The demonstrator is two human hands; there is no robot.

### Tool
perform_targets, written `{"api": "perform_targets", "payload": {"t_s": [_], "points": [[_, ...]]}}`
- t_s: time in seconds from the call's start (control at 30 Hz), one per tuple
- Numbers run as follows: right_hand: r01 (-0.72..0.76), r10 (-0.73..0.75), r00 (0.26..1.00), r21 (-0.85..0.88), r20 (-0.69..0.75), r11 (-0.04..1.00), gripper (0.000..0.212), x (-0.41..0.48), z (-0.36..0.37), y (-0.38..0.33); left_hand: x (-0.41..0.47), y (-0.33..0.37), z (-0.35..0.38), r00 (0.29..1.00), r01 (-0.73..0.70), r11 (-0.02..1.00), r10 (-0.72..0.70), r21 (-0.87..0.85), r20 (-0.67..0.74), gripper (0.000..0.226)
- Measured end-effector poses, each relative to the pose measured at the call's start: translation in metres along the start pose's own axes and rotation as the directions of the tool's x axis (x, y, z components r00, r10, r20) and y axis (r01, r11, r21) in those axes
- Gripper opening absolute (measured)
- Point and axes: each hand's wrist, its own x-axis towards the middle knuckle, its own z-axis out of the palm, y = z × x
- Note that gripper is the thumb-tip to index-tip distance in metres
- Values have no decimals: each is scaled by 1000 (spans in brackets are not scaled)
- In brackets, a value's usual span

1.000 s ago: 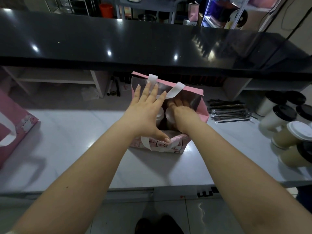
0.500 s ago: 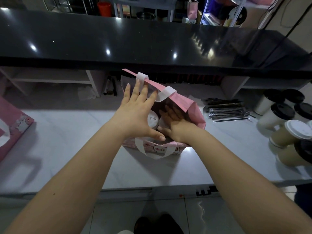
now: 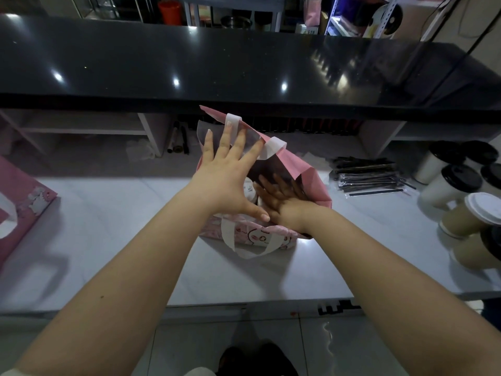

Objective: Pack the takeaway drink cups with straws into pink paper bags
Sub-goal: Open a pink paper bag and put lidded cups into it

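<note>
Mid counter [image 3: 130, 240], set back a bit from the front edge: pink bag [image 3: 306, 175] standing open w/ a white-lidded cup [image 3: 248, 188] inside, left hand [image 3: 227, 183] spread flat over the mouth, fingertips up by the far handle [image 3: 233, 119], gripping nothing. Right hand [image 3: 282, 198] down inside the bag beside that cup, fingers straight, not clenched, holding nothing afaict. Over at the right edge: more lidded cups [image 3: 447, 185] w/ wrapped straws [image 3: 368, 176] beside them; other pink bag [image 3: 24, 202] at the left edge.

Both forearms [image 3: 141, 261] are bare, the left hand [image 3: 226, 183] has longish pale nails [image 3: 208, 131], with a whitish sleeve edge [image 3: 6, 373] and dark shoes [image 3: 257, 358].
</note>
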Motion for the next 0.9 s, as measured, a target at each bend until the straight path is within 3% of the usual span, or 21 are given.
{"api": "perform_targets", "payload": {"t_s": [0.43,0.6,0.77,0.9], "points": [[-58,57,996,9,72,998,71,-6,-22,-9,-8,0,-5,999,-14,999,13,-33,-39,129],[-86,123,981,236,-148,968,65,-18,-59,-19,-15,-3,-13,996,-3,996,-5,-93,-90,106],[-103,150,939,163,-308,981,32,-43,-89,-28,-33,4,-22,985,14,996,-29,-91,-168,75],[-99,132,920,108,-369,989,23,-71,-94,-25,-42,23,-34,973,26,999,-35,-42,-226,60]]}}
